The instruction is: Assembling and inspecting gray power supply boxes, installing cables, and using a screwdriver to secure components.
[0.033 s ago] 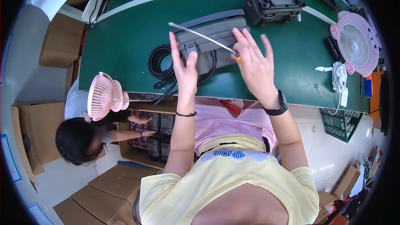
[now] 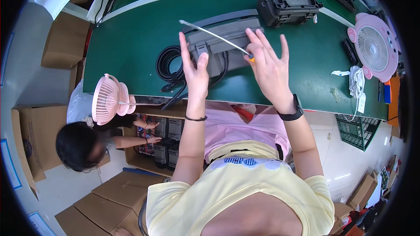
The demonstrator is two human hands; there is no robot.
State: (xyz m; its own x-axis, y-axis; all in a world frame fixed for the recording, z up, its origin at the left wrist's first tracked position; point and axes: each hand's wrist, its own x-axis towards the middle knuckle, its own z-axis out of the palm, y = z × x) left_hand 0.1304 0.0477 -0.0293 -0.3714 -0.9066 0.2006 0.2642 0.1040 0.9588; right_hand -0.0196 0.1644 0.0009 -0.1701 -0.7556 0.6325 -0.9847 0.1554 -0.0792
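Observation:
A long grey plastic case [image 2: 218,39] lies on the green table in front of me, with a black cable coming out of its front side. My left hand [image 2: 195,72] is at the case's left end, thumb and fingers stretched apart. In my right hand [image 2: 269,67] is a screwdriver [image 2: 214,36], its orange handle mostly hidden in the palm. The long metal shaft slants to the upper left across the case. Some right fingers extend over the case's right end; whether they touch it, I cannot tell. Beside the case's left end lies a coil of black cable [image 2: 162,65].
A closed dark grey toolbox-like case [image 2: 288,4] stands at the back right. Pink fans sit at the right [image 2: 372,46] and left [image 2: 107,98] of the table [image 2: 122,52]. At lower left, a co-worker reaches into a carton [image 2: 144,164] of dark cases. A green crate [image 2: 358,131] is at right.
The co-worker's head has shifted slightly left. My hands and the screwdriver keep nearly the same pose.

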